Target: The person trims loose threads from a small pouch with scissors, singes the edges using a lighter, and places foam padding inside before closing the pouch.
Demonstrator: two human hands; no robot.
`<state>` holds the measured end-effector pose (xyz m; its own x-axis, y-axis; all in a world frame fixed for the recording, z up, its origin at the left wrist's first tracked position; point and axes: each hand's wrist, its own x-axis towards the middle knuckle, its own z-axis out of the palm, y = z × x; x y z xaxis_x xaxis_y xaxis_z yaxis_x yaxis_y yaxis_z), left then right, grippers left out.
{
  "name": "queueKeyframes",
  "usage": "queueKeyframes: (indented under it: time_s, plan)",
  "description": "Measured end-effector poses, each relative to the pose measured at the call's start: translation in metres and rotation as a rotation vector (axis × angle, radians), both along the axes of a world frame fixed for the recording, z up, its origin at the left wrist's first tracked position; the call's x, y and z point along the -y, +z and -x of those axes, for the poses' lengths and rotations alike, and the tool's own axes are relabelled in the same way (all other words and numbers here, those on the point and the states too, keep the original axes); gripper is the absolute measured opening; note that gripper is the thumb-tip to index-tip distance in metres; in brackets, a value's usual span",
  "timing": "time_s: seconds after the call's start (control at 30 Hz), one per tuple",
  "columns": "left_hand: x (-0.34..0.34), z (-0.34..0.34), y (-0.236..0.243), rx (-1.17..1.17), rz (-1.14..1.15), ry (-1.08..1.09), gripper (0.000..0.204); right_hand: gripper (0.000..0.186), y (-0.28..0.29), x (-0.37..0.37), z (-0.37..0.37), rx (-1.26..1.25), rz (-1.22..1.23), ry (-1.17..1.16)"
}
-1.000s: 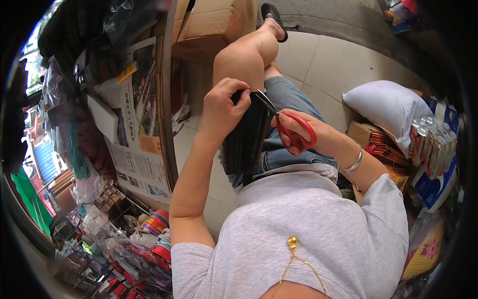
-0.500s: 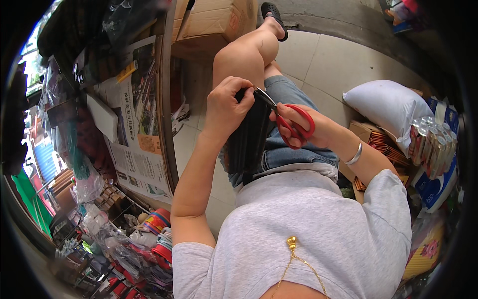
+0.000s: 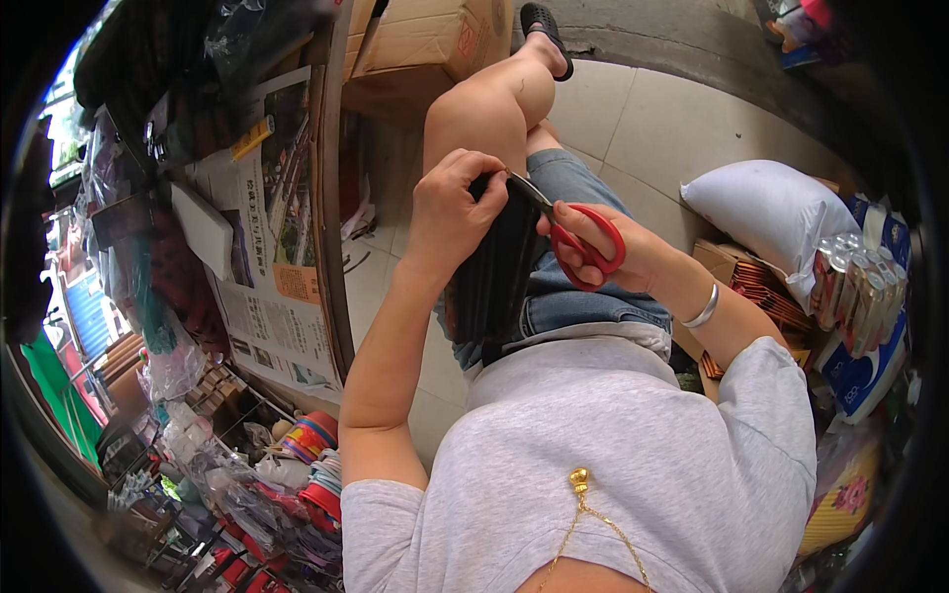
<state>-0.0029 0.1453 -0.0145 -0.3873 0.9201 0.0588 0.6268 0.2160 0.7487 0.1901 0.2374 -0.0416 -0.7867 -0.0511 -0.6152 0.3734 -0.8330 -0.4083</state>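
My left hand (image 3: 453, 206) pinches the top edge of a dark, long black item (image 3: 484, 282), which seems to be a pouch or bag, lying over my lap. My right hand (image 3: 633, 259) grips scissors (image 3: 534, 195) with red handles, fingers through the loops. The blade tips meet the item's top edge right at my left fingertips; what lies between them is too small to make out. Behind the hands are my bare leg (image 3: 470, 124) and denim shorts (image 3: 573, 188).
Cardboard boxes (image 3: 415, 44) stand beyond my leg. At left are a newspaper-covered board (image 3: 287, 227) and piled bagged goods (image 3: 227, 474). At right lie a white sack (image 3: 751, 203), a box of orange packets (image 3: 766, 301) and shrink-wrapped cans (image 3: 850, 287) on the tiled floor (image 3: 643, 128).
Both hands have shifted slightly up and away from my body. The scissors have moved up with my right hand, their tips now at my left fingertips.
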Motion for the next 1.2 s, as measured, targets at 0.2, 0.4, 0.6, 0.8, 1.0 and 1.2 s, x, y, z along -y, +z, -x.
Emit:
queueKeyframes:
  time_s: [0.2,0.4,0.6,0.8,1.0,1.2]
  plan:
    - [0.001,0.002,-0.001,0.028,0.033,0.020,0.007,0.057,0.000,0.013,0.001,-0.079,-0.042,-0.065]
    - [0.004,0.005,0.002,0.045,0.038,0.048,0.007,0.061,0.010,0.004,-0.005,-0.105,0.004,0.041]
    - [0.005,0.007,-0.001,0.050,-0.002,0.063,0.006,0.059,0.020,-0.006,-0.007,-0.028,0.059,0.107]
    - [0.013,0.022,-0.006,0.181,0.045,0.085,0.007,0.060,0.013,0.007,-0.010,-0.081,0.144,-0.016]
    - [0.021,0.038,-0.016,0.494,-0.004,0.151,0.007,0.062,0.010,0.018,-0.003,-0.149,0.069,-0.051]
    - [0.017,0.034,-0.011,0.473,0.018,0.146,0.007,0.055,0.009,0.025,-0.008,-0.206,-0.121,-0.023]
